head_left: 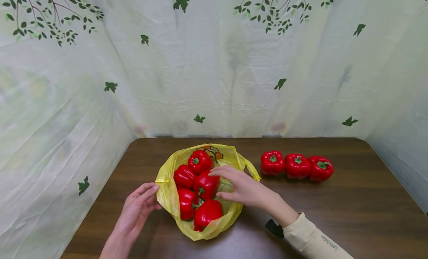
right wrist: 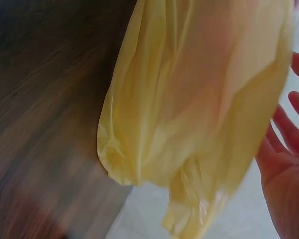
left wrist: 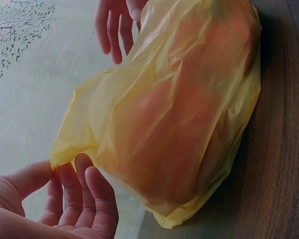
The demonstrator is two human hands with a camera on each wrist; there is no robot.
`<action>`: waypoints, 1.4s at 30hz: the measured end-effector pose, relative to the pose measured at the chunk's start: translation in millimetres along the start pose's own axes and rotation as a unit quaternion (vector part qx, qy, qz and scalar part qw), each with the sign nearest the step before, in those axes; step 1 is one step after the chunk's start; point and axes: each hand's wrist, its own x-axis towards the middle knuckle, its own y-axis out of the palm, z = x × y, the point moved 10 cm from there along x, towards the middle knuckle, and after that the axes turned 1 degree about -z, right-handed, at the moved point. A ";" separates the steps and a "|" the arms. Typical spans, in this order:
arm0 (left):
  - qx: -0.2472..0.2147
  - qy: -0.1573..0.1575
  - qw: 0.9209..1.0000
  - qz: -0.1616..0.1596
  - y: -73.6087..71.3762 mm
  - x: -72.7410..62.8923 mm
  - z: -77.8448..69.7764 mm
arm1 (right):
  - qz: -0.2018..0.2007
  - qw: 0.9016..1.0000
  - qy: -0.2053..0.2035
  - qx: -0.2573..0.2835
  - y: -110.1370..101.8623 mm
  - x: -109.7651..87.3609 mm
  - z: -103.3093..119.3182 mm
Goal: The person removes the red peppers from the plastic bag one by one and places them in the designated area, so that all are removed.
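Observation:
A yellow plastic bag stands wide-mouthed on the table with several red bell peppers inside. Thumb and fingers of my left hand pinch the left edge of the bag's rim; the left wrist view shows this left hand gripping a fold of the thin plastic. Over the bag's mouth from the right reaches my right hand, its fingers spread beside a bell pepper in the middle. In the right wrist view, the right hand is partly hidden behind the bag, with its fingers apart.
Three more red bell peppers sit in a row on the wooden table, right of the bag. A pale cloth with printed leaves hangs behind the table and along its sides.

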 end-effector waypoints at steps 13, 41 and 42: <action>0.003 0.002 1.000 0.001 3.0 -0.9 -1.5 | 0.096 0.995 0.039 -0.011 38.0 23.8 -18.7; 0.002 -0.016 1.000 -0.012 -0.7 -6.0 4.5 | 0.115 0.990 0.082 -0.017 46.7 31.3 -36.9; 0.000 -0.016 1.000 -0.011 -0.7 -6.3 4.5 | 0.109 0.990 0.082 -0.016 45.6 30.9 -38.1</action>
